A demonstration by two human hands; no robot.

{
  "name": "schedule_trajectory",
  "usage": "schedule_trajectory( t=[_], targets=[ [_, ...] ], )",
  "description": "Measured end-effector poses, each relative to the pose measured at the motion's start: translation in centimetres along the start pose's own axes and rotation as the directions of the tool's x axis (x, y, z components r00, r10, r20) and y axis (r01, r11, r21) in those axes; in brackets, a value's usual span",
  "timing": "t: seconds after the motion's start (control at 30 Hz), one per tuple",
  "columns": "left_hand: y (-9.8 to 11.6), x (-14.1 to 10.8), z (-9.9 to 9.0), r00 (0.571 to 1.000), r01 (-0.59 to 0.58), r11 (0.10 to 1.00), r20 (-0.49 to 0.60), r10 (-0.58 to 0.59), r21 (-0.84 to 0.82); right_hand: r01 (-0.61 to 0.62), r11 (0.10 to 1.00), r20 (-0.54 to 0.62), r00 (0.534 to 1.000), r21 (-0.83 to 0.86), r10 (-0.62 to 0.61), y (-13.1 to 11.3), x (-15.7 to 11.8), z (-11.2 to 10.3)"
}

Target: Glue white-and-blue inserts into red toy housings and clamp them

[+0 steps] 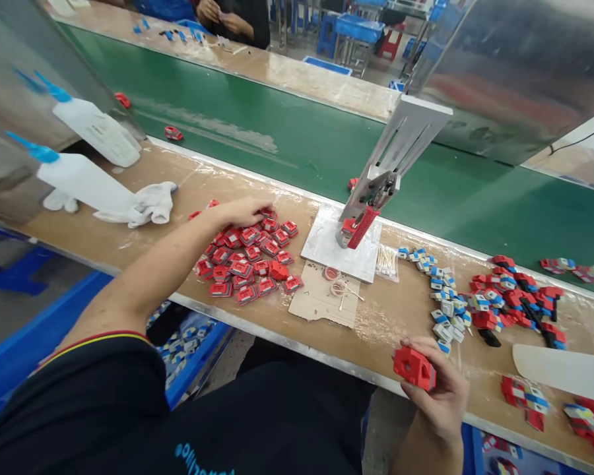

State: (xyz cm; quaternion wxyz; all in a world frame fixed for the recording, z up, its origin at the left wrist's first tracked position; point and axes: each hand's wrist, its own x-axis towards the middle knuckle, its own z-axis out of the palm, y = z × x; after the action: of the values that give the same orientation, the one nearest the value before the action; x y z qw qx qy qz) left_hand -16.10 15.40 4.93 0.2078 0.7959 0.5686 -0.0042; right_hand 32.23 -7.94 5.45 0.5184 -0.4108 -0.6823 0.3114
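My left hand (250, 212) reaches to the far edge of a pile of red plastic parts (242, 262); its fingertips are pressed together on one red part at the top of the pile. In my right hand (438, 382), near the table's front edge, a larger red piece (414, 368) is held between thumb and fingers. Between the hands stands a metal press fixture (376, 178) on a white plate (319, 239), with a red part at its foot. Cardboard (321, 300) with two small round dishes and cotton swabs lies before it.
White-and-blue parts (443, 303) and red-and-black assemblies (519, 297) lie at the right. White bottles (86, 181) and gloves (151, 204) are at the left. A green belt (287, 135) carries a few red parts. Across it, another person's hands (228, 21) work.
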Motion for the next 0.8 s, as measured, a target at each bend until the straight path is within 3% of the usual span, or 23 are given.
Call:
schedule_trajectory(
  t=[0.1, 0.17, 0.2, 0.27, 0.3, 0.33, 0.37, 0.43, 0.47, 0.53, 0.6, 0.67, 0.73, 0.8],
  targets=[
    [0.2, -1.0, -0.3, 0.999, 0.03, 0.999, -0.037, -0.03, 0.01, -0.007, 1.0, -0.024, 1.0, -0.029, 0.006, 0.2, 0.0, 0.2],
    [1.1, -2.7, -0.7, 0.982, 0.041, 0.998, -0.183, -0.049, -0.046, 0.008, 0.998, 0.013, 1.0, -0.07, -0.007, 0.0, 0.3, 0.7],
    [2.2, -4.1, -0.7, 0.947, 0.014, 0.993, -0.317, -0.052, -0.121, 0.022, 0.995, 0.041, 0.999, -0.096, -0.019, -0.1, 0.5, 1.1],
    [5.8, -7.8, 0.2, 0.776, -0.178, 0.933, -0.628, -0.063, -0.313, 0.072, 0.987, 0.084, 0.995, -0.146, -0.06, -0.5, 1.1, 2.2],
    [8.3, -9.8, 1.2, 0.712, -0.335, 0.867, -0.701, -0.024, -0.37, 0.105, 0.981, 0.104, 0.991, -0.164, -0.089, -0.8, 1.4, 2.9],
    [11.2, -11.7, 2.7, 0.689, -0.497, 0.759, -0.723, 0.05, -0.421, 0.143, 0.974, 0.126, 0.985, -0.177, -0.122, -1.0, 1.8, 3.8],
    [14.2, -13.3, 4.5, 0.71, -0.598, 0.631, -0.691, 0.132, -0.494, 0.186, 0.965, 0.154, 0.975, -0.182, -0.159, -1.4, 2.2, 4.8],
    [19.7, -15.1, 8.5, 0.779, -0.616, 0.41, -0.596, 0.195, -0.672, 0.279, 0.942, 0.225, 0.946, -0.187, -0.236, -2.2, 3.3, 7.0],
    [21.8, -15.4, 10.3, 0.826, -0.562, 0.286, -0.541, 0.157, -0.776, 0.323, 0.926, 0.254, 0.929, -0.198, -0.269, -2.5, 3.9, 8.1],
    [24.5, -15.1, 13.0, 0.895, -0.442, 0.064, -0.445, -0.037, -0.895, 0.401, 0.881, 0.288, 0.9, -0.251, -0.328, -2.9, 5.0, 9.6],
    [24.9, -14.3, 14.2, 0.91, -0.39, -0.196, -0.344, -0.232, -0.9, 0.439, 0.841, 0.296, 0.888, -0.316, -0.353, -2.5, 5.6, 9.8],
    [23.7, -13.7, 14.2, 0.933, -0.338, -0.419, -0.241, -0.267, -0.843, 0.39, 0.84, 0.248, 0.916, -0.377, -0.314, -1.4, 5.6, 8.6],
    [21.7, -13.2, 13.8, 0.943, -0.318, -0.497, -0.215, -0.255, -0.808, 0.277, 0.856, 0.169, 0.96, -0.437, -0.225, 0.2, 5.1, 6.7],
    [19.9, -12.8, 13.6, 0.948, -0.309, -0.457, -0.231, -0.218, -0.834, 0.174, 0.856, 0.143, 0.983, -0.486, -0.118, 1.8, 4.2, 5.2]
  ],
)
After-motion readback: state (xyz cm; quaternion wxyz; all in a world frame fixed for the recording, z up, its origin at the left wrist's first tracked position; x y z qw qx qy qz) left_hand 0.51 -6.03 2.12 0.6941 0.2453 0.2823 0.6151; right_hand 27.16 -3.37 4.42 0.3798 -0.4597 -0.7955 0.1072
